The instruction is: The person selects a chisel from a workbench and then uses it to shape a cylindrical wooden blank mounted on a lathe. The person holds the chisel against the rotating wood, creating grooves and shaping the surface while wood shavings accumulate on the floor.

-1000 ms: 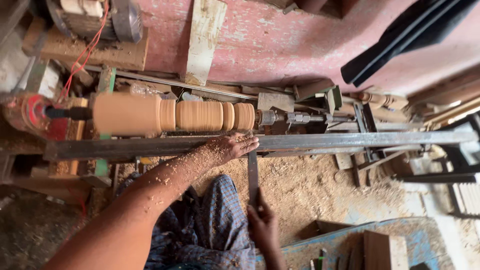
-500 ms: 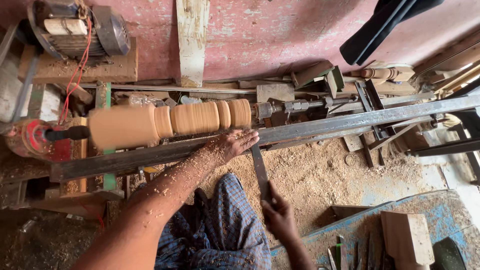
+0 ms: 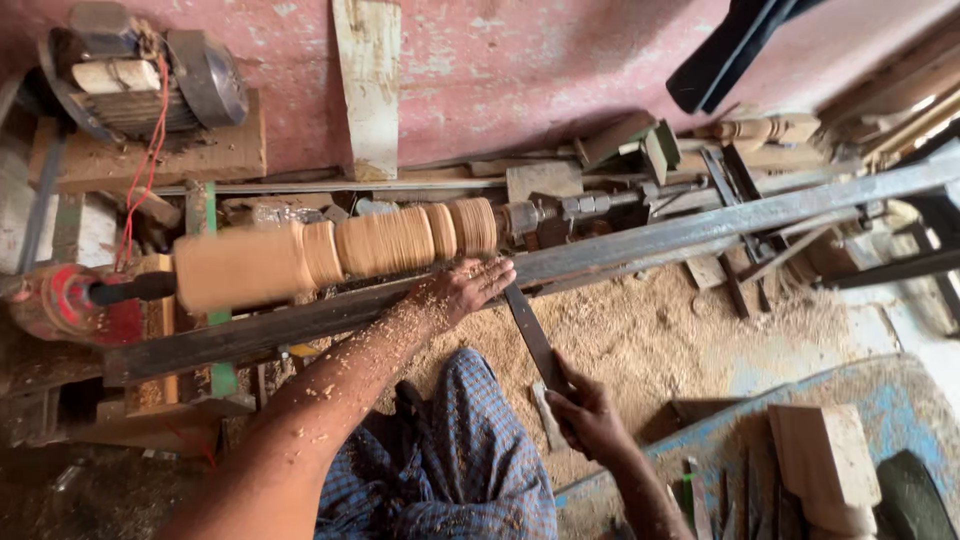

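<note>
1. Head view: a person seated at a wood lathe (image 3: 330,315) steadied a long flat chisel (image 3: 535,345) against the steel tool rest. The left hand (image 3: 465,290), dusted with shavings, lay flat with fingers spread over the blade where it crossed the rail, pressing rather than gripping.

2. The right hand (image 3: 585,415), at five o'clock from the left, was closed around the chisel's lower end, near the checked blue cloth (image 3: 450,470) over the person's lap.

3. The wooden workpiece (image 3: 340,250) was mounted between the lathe centres, at ten o'clock from the left hand. Its right half already carried several turned beads and grooves; its left end remained a plain, thick cylinder, so by my judgement the shaping stood roughly half finished.

4. Sawdust (image 3: 640,340) lay thick on the floor at three o'clock from the hands. An electric motor (image 3: 150,85) sat on a wooden block at eleven o'clock against the pink wall.
</note>
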